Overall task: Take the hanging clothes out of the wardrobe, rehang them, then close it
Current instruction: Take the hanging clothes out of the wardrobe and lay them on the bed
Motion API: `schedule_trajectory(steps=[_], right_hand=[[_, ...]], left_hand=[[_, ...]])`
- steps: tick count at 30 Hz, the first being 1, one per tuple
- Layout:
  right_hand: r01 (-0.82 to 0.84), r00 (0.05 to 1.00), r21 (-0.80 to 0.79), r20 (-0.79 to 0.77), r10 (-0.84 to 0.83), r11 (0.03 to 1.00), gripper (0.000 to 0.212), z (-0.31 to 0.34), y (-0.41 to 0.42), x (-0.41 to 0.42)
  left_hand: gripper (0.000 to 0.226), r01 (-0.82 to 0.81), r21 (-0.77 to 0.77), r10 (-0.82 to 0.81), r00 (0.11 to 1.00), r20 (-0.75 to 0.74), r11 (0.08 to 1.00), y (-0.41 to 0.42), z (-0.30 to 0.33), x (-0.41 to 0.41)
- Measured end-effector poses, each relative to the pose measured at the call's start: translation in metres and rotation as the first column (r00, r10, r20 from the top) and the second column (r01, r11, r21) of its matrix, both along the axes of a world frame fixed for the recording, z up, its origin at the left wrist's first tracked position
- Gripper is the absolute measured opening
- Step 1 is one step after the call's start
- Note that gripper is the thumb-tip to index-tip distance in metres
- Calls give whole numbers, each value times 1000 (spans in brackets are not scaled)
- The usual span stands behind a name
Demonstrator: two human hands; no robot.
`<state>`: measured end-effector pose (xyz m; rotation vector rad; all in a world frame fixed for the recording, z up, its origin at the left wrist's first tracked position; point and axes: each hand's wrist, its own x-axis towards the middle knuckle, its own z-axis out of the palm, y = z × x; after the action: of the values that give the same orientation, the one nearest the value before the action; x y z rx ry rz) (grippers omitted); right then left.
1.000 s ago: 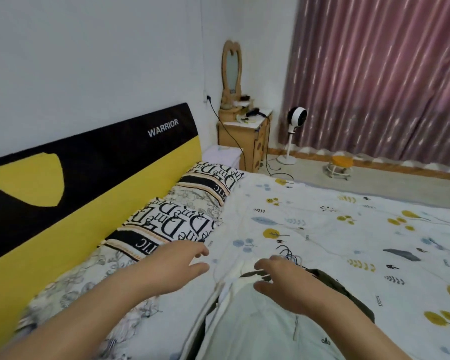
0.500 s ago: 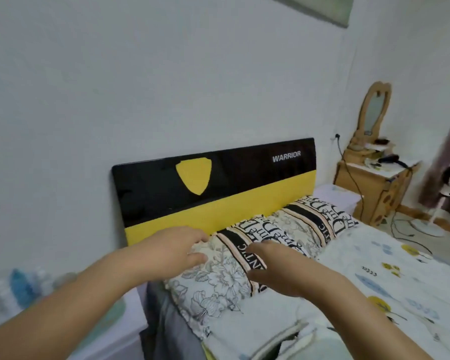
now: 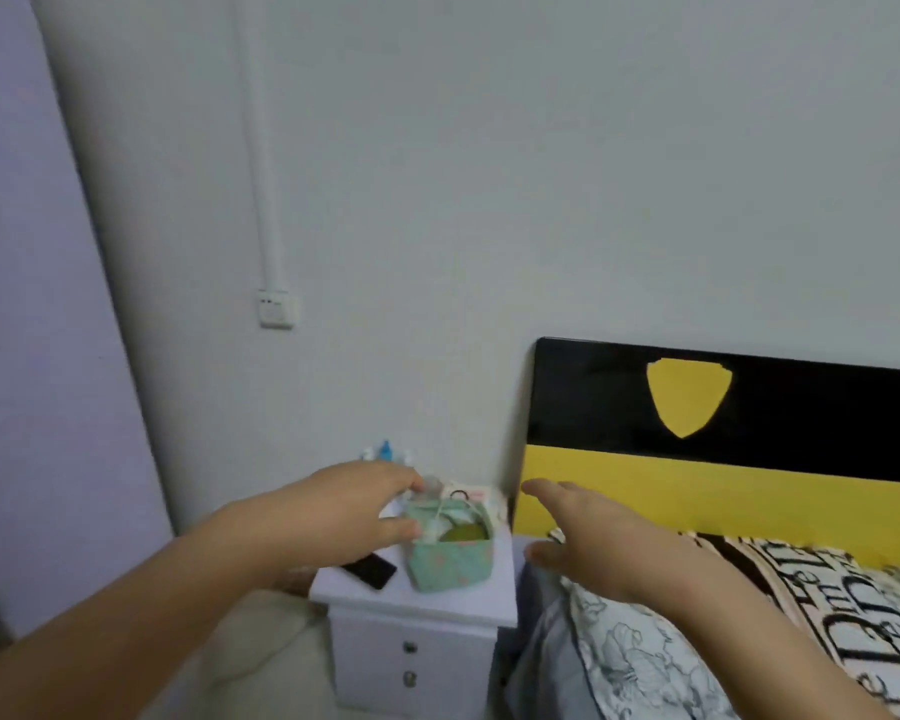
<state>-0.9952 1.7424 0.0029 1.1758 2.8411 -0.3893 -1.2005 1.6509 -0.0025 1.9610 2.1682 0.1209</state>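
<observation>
Currently both hands held out in air, gripping nothing. Left hand (image 3: pixel 349 511) relaxed, fingers loosely spread, above nightstand (image 3: pixel 417 605) front-left corner, in front of green fabric pouch (image 3: pixel 450 558). Right hand (image 3: pixel 593 543) flat, fingers extended toward headboard (image 3: pixel 749 475), over pillow (image 3: pixel 671 657). Clothes and wardrobe out of frame; orientation not visible.
</observation>
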Motion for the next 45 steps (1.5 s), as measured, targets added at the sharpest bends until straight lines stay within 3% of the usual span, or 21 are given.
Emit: schedule_trajectory(steps=[10,19,29,38,45], right_hand=[[-319,939,107,-102,329,942,54,9,-57,-176],[-514,823,155,-186,536,844,47,0,-130,-343],[-686,684,122,-226,693,717,41,-4,-184,-488],[-830,479,140,-316,819,540,39,9,-190,-619],[-903,380,8,-453,806,430,43,26,-199,-710]], left_hand=[[52,-328,-8,328,945,19,945,-123,8,-134],[52,-563,31,561,826,44,826,-227,8,-260],[45,-729,120,714,684,151,674,-300,4,-355],[46,-857,151,847,512,143,492,-325,1,-442],[46,-918,156,907,388,163,365,-339,10,-487]])
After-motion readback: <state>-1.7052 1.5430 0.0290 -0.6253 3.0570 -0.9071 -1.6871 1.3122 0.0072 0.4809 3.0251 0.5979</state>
